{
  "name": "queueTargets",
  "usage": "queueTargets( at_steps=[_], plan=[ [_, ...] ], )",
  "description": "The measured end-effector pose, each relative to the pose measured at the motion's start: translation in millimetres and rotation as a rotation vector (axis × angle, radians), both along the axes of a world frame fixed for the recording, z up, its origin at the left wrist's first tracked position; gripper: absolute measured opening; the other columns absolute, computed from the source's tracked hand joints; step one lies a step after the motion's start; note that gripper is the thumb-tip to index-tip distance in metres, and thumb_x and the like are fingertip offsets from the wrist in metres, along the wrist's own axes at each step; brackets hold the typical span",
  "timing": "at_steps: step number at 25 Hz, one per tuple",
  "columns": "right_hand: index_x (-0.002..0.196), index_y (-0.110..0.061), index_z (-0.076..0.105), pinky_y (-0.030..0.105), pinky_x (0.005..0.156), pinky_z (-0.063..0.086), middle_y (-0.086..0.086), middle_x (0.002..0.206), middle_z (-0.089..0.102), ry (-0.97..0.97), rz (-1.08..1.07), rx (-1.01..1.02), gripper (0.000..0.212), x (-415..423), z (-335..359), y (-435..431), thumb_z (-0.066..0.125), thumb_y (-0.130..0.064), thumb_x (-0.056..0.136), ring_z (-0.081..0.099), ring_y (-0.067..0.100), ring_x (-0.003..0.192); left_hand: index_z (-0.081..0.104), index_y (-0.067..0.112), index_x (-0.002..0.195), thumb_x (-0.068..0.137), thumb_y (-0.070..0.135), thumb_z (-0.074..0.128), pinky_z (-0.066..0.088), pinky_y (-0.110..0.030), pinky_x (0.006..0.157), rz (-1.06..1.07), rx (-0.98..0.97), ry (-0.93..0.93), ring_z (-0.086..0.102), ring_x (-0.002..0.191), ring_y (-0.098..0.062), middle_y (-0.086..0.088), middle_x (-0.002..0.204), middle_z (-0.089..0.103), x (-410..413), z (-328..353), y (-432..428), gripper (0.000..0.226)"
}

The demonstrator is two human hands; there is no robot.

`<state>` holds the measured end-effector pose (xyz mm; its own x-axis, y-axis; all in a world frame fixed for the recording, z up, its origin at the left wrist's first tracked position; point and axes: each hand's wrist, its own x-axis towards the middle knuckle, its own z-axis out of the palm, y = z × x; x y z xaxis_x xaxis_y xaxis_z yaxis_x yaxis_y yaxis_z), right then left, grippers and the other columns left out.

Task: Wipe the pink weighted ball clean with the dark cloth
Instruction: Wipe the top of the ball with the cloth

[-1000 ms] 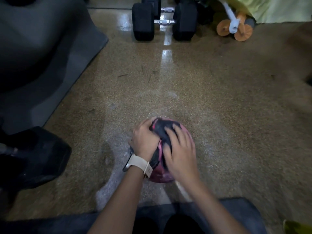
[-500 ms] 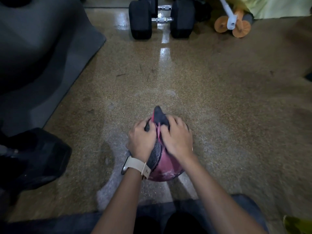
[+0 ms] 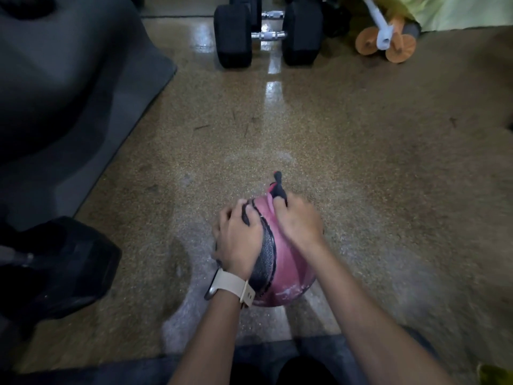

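ball: pink weighted ball on the speckled floor, under both our hands | left hand: fingers curled, gripping its left side | right hand: knuckles up, fingertips pinching the dark cloth at its far top

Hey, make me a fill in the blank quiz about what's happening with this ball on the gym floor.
The right hand pinches the dark ____ atop the ball. The watch sits on the ____ wrist. The ball is ____ in colour. Beside the far dumbbell, the wheels are ____.
Missing words: cloth, left, pink, orange.
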<state>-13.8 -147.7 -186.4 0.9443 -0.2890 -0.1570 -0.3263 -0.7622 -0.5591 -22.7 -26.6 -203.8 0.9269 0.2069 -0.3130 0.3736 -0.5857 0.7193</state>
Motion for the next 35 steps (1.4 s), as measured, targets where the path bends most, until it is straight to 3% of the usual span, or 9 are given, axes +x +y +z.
queueTargets(
  at_steps=[5, 7, 11, 16, 22, 26, 29, 31, 35],
  plan=[
    [0.143, -0.025, 0.043, 0.048, 0.117, 0.012, 0.002, 0.153, 0.036, -0.297, 0.191, -0.149, 0.048, -113, -18, 42, 0.027, -0.039, 0.099, 0.024, 0.029, 0.145, 0.061, 0.028, 0.124, 0.088, 0.06, 0.022, 0.04, -0.056, 0.108, -0.052, -0.066, -0.085, 0.05, 0.129, -0.035, -0.009, 0.134, 0.059, 12, -10, 13, 0.062],
    [0.137, -0.021, 0.048, 0.047, 0.116, 0.019, 0.002, 0.147, 0.043, -0.284, 0.034, -0.036, 0.05, -88, -21, 25, 0.025, -0.041, 0.097, 0.032, 0.026, 0.141, 0.061, 0.023, 0.128, 0.088, 0.055, 0.023, 0.039, -0.053, 0.111, 0.012, -0.076, -0.105, 0.049, 0.13, -0.037, -0.012, 0.137, 0.058, 5, -8, 10, 0.063],
    [0.106, -0.015, 0.063, 0.038, 0.082, 0.043, 0.008, 0.108, 0.065, -0.145, -0.123, 0.156, 0.045, -11, -8, -8, 0.03, -0.04, 0.09, 0.058, 0.031, 0.102, 0.046, 0.022, 0.15, 0.103, 0.047, 0.028, 0.032, -0.055, 0.118, -0.017, -0.003, -0.105, 0.041, 0.139, -0.043, -0.018, 0.154, 0.041, -32, 3, 4, 0.055],
    [0.135, -0.024, 0.05, 0.05, 0.113, 0.026, 0.001, 0.144, 0.046, -0.277, 0.078, -0.147, 0.051, -87, -6, 27, 0.03, -0.04, 0.09, 0.037, 0.026, 0.137, 0.058, 0.032, 0.14, 0.081, 0.055, 0.026, 0.037, -0.052, 0.115, -0.346, 0.045, -0.164, 0.051, 0.136, -0.031, -0.004, 0.144, 0.06, 8, 0, 9, 0.072],
    [0.121, -0.025, 0.055, 0.043, 0.097, 0.041, 0.008, 0.127, 0.058, -0.014, -0.081, 0.131, 0.05, -12, -7, -15, 0.023, -0.047, 0.089, 0.053, 0.029, 0.119, 0.051, 0.047, 0.136, 0.073, 0.078, 0.032, 0.042, -0.058, 0.109, -0.204, 0.093, -0.032, 0.051, 0.132, -0.031, 0.005, 0.144, 0.056, -3, 3, -4, 0.072],
    [0.148, -0.04, 0.025, 0.048, 0.119, 0.012, -0.002, 0.159, 0.021, -0.188, 0.08, -0.111, 0.056, -101, -6, 26, 0.017, -0.05, 0.094, 0.014, 0.024, 0.147, 0.055, 0.047, 0.13, 0.069, 0.063, 0.027, 0.043, -0.057, 0.107, -0.145, 0.006, -0.046, 0.054, 0.13, -0.033, 0.004, 0.138, 0.061, 3, 3, -2, 0.069],
    [0.14, -0.033, 0.041, 0.048, 0.111, 0.028, 0.003, 0.149, 0.04, -0.131, 0.07, -0.032, 0.054, -54, -12, 4, 0.021, -0.049, 0.094, 0.033, 0.026, 0.139, 0.056, 0.046, 0.132, 0.08, 0.066, 0.04, 0.041, -0.053, 0.111, -0.182, 0.029, -0.056, 0.053, 0.131, -0.032, 0.002, 0.139, 0.061, 2, 3, -2, 0.057],
    [0.122, -0.023, 0.058, 0.044, 0.097, 0.041, 0.011, 0.128, 0.058, 0.0, -0.033, 0.089, 0.052, -6, -8, -14, 0.025, -0.048, 0.091, 0.052, 0.032, 0.121, 0.052, 0.046, 0.139, 0.076, 0.078, 0.034, 0.039, -0.056, 0.114, -0.157, 0.047, -0.032, 0.048, 0.137, -0.033, 0.002, 0.147, 0.056, -1, 3, -5, 0.073],
    [0.137, -0.026, 0.047, 0.049, 0.112, 0.026, 0.005, 0.145, 0.045, -0.216, 0.004, -0.075, 0.051, -80, -9, 27, 0.027, -0.044, 0.094, 0.036, 0.028, 0.137, 0.053, 0.045, 0.138, 0.071, 0.084, 0.026, 0.04, -0.057, 0.112, -0.122, 0.02, 0.018, 0.049, 0.136, -0.034, 0.0, 0.146, 0.057, 6, 0, -2, 0.082]
  ],
)
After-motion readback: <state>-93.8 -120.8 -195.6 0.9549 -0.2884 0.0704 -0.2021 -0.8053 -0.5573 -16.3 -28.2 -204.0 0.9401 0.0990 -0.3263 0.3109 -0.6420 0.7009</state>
